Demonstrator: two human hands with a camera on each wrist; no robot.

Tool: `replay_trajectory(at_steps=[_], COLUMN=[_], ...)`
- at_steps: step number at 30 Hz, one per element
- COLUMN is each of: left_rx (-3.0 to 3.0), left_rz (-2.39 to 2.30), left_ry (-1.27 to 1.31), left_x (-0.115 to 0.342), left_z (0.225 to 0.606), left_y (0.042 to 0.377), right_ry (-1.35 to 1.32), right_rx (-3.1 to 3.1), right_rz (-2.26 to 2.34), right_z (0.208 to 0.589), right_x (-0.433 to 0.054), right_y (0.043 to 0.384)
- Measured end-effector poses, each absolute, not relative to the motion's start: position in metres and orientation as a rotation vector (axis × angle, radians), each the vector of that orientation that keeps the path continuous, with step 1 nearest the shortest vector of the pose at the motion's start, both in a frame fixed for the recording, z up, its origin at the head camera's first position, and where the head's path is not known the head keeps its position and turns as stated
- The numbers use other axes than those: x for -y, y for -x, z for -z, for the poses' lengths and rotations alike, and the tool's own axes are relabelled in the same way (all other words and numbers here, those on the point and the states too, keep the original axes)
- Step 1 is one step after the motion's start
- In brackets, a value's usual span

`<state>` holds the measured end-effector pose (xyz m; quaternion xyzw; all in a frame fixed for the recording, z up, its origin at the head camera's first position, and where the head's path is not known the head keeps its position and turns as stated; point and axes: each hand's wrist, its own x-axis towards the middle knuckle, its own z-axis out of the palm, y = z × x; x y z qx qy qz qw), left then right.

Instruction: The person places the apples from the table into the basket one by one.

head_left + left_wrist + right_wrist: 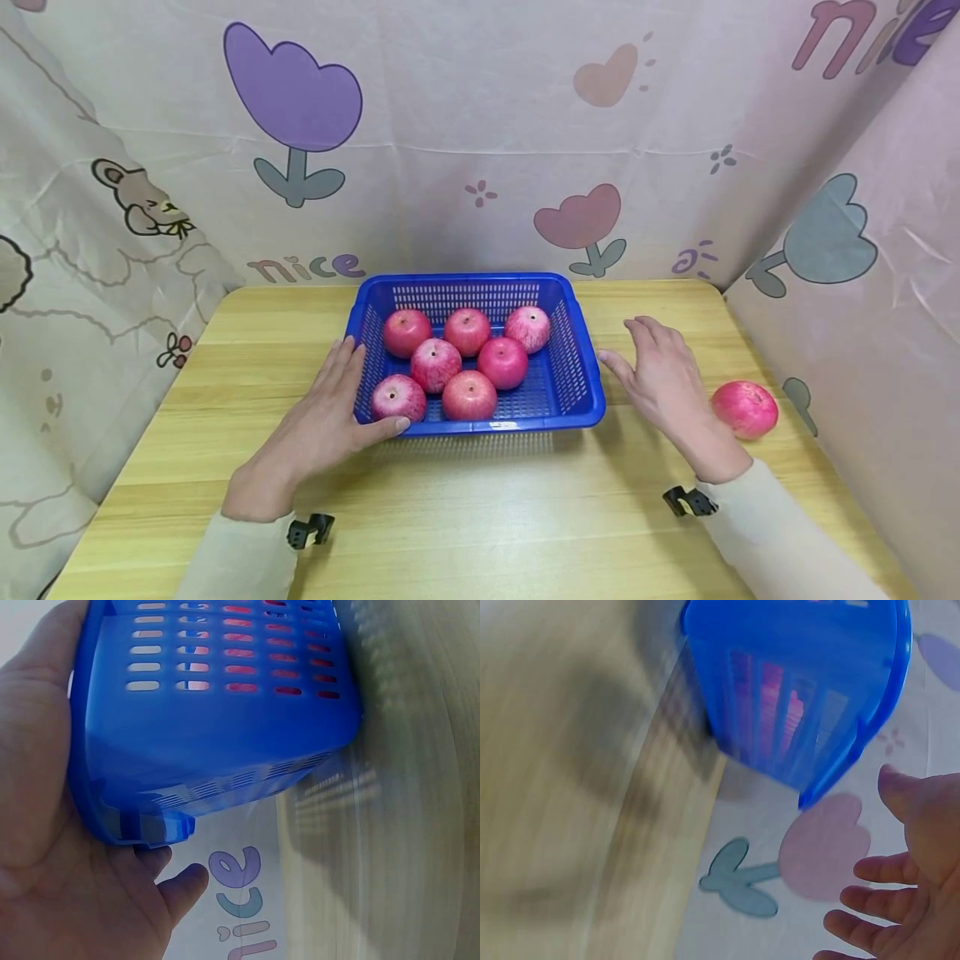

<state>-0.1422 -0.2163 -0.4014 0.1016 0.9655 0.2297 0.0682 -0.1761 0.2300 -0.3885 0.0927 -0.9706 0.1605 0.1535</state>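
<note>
A blue plastic basket (585,367) with slotted walls stands at the back middle of the table. Inside it lie several red apples, one of them a dark pink apple (502,363). My left hand (322,425) rests against the basket's front left corner, fingers extended along the left rim and thumb across the front rim. In the left wrist view the palm lies along the basket's rim (82,765). To the right of the basket, my right hand (663,383) is held apart from it with its fingers spread, holding nothing. One more apple (745,409) is beside the right wrist.
The wooden table (465,517) reaches back to a printed curtain (450,108) with flowers and lettering. Curtain also hangs along the left and right sides. Small black devices are strapped at both wrists.
</note>
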Motion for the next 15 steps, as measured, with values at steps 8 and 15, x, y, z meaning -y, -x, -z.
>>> replay_trajectory(at_steps=[8,15], left_rx=[-2.912,-2.910], left_rz=[-0.694,-0.695], left_ry=[-0.306,-0.293], left_x=[0.216,0.215], left_z=[0.402,0.401], left_y=[0.142,0.141], right_ry=[-0.063,0.078], right_rx=[2.870,2.913], right_rz=[-0.501,-0.513], right_z=[0.390,0.398], right_x=[-0.263,-0.297], right_y=[0.169,0.166])
